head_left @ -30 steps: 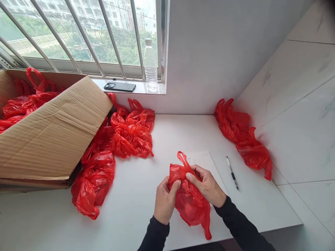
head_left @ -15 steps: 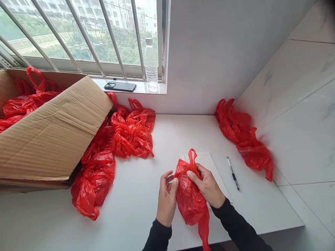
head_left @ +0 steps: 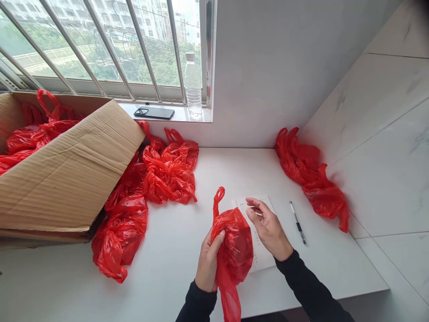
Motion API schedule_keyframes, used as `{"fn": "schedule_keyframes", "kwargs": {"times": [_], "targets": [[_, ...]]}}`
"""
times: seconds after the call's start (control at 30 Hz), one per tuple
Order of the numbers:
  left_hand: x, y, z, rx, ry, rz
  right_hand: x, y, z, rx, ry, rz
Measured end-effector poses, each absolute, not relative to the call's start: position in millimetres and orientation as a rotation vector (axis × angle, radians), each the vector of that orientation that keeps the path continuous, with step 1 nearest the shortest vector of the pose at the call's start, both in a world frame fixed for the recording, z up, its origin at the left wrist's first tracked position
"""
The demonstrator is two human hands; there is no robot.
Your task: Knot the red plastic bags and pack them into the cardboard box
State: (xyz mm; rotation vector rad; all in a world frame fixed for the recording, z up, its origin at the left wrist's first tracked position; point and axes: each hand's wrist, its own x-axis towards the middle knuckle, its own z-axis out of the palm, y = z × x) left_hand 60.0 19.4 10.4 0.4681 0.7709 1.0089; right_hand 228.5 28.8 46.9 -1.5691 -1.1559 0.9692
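Note:
A red plastic bag (head_left: pixel 236 243) with something bundled inside is held up over the front of the white table. My left hand (head_left: pixel 208 259) grips its left side, thumb in front, while one looped handle sticks up and the other end hangs down. What the bag contains cannot be made out. Just right of the bag, my right hand (head_left: pixel 268 226) is apart from it, fingers spread and holding nothing. Under that hand lies a sheet of paper (head_left: pixel 264 257) with small writing, partly covered by the bag. A black-and-clear pen (head_left: pixel 298 223) rests to its right.
A cardboard box (head_left: pixel 70 174) filled with red bags stands at left. More red bags (head_left: pixel 170 167) lie beside it, with another group (head_left: pixel 311 179) against the right wall. On the windowsill are a phone (head_left: pixel 154 112) and a clear bottle (head_left: pixel 193 87). The white table (head_left: pixel 351 273) ends at the front.
The red bag has shifted left and turned, its handle now leaning left. My left hand has taken hold of it, and my right hand has let go and opened.

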Motion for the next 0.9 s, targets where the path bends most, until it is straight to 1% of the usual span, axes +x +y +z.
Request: {"fn": "schedule_keyframes", "kwargs": {"times": [0.1,0.13,0.2,0.33,0.43,0.63,0.77,0.9], "targets": [[61,19,14,0.431,0.762,0.996,232,31,40,-1.430,-1.105,1.371],[61,19,15,0.434,0.758,0.982,231,30,40,-1.364,-1.091,1.442],[61,20,14,0.456,0.738,0.945,228,29,41,-1.289,-1.083,1.420],[59,22,5,0.609,0.714,0.869,223,28,46,-1.294,-1.079,1.285],[58,23,1,0.688,0.754,0.864,225,27,45,-1.274,-1.084,1.332],[59,24,7,0.553,0.879,1.010,229,21,31,-1.359,-1.145,1.551],[59,25,7,0.530,0.883,1.015,226,19,28,-1.333,-1.227,1.489],[57,26,3,0.519,0.858,1.025,224,20,28,-1.329,-1.192,1.418]]}}
